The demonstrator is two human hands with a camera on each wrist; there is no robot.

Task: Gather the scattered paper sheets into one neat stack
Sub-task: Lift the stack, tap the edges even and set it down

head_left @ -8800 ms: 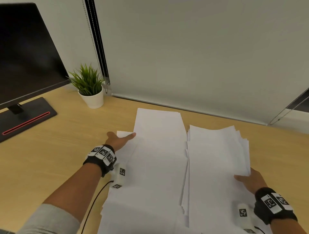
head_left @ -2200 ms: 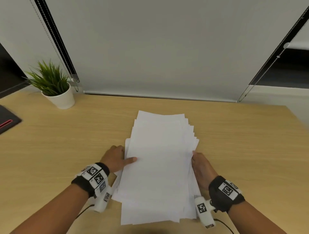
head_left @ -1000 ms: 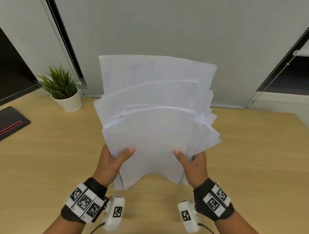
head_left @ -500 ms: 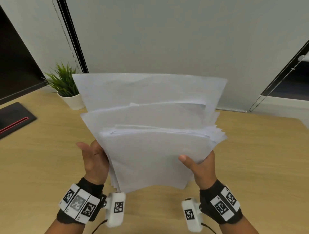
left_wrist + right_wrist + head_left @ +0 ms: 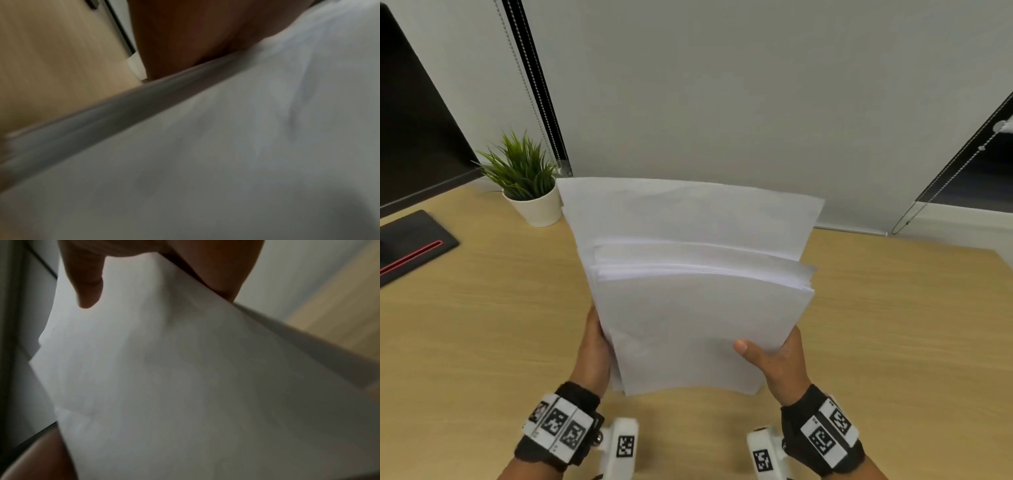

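White paper sheets (image 5: 698, 329) upright, top edges now nearer level; right hand (image 5: 777, 363) pinches, left hand (image 5: 594, 346) apparently steadies edge; tapping square remains.

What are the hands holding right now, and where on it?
The paper stack, upright above the desk: left hand on its left edge, right hand pinching its lower right edge.

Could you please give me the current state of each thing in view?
paper stack: upright, held above the desk, top edges uneven
left hand: holds the stack's left edge
right hand: grips the stack's right edge, thumb in front
potted plant: upright on the desk
monitor: screen dark
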